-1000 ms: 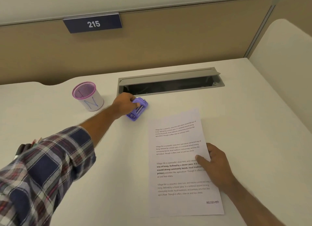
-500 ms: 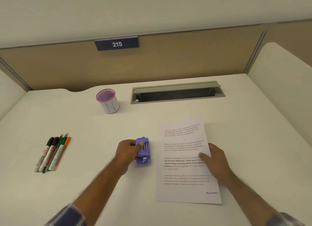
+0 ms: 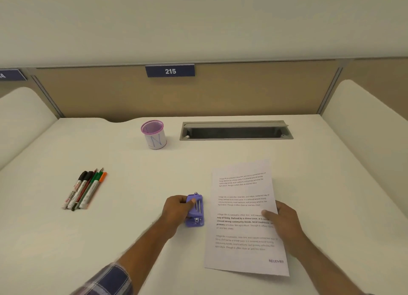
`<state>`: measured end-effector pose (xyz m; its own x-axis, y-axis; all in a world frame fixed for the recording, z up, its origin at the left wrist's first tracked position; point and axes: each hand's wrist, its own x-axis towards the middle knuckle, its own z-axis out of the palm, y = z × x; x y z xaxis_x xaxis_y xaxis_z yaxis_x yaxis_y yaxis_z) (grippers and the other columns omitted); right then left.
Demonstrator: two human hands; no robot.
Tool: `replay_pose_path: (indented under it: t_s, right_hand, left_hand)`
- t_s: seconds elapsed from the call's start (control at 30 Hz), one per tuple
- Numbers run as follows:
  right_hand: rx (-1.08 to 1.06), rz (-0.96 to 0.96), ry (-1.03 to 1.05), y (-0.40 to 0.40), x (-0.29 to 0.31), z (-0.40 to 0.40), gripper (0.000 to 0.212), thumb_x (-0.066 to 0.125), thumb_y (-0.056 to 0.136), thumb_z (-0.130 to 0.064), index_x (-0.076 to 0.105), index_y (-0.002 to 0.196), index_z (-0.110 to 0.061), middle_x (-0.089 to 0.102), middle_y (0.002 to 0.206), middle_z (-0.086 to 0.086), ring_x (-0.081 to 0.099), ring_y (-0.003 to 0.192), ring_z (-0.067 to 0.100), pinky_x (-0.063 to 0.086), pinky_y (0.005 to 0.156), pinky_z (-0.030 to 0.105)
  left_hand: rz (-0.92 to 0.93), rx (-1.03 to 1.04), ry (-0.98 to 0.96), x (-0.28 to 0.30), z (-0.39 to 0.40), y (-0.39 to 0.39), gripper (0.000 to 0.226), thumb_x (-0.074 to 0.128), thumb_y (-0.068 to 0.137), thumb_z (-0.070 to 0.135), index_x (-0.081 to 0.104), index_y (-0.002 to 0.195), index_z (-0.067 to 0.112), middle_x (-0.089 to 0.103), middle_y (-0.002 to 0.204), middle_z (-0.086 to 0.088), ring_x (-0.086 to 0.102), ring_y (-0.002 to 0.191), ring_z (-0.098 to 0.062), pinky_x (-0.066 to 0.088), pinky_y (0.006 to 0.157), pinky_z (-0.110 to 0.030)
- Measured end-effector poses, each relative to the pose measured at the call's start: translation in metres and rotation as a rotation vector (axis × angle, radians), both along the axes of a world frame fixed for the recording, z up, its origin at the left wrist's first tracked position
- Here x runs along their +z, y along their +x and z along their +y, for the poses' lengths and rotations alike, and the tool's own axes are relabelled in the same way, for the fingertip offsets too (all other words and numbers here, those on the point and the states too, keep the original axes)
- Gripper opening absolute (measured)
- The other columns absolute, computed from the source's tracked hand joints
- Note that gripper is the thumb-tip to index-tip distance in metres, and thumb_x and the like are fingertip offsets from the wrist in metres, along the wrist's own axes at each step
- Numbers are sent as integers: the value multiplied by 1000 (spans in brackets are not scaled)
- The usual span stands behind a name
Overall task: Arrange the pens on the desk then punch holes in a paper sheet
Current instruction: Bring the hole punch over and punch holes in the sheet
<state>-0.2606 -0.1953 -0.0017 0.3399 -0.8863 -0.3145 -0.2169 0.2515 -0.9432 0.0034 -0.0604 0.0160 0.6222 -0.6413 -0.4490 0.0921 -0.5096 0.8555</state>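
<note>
Desk unchanged; left grip still grasps punch beside paper, right grip flat, released.

From my remote seat I saw both forearms bare to the wrist. The left hand and right hand wore no rings or watch. At seven o'clock a plaid sleeve, blue, white and red, was pushed above the elbow.
</note>
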Motion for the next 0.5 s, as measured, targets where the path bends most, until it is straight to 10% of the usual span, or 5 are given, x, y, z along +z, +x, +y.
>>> replay_pose_path:
  t_s: [0.5]
  right_hand:
    - [72,-61,121,13,9,-3,21,64,86,1,70,103,-8,76,100,11,73,89,35,57,85,53]
  left_hand:
    - [-201,-66,105,0,15,3,26,69,90,27,69,99,3,64,88,-6,53,75,-19,43,71,-30]
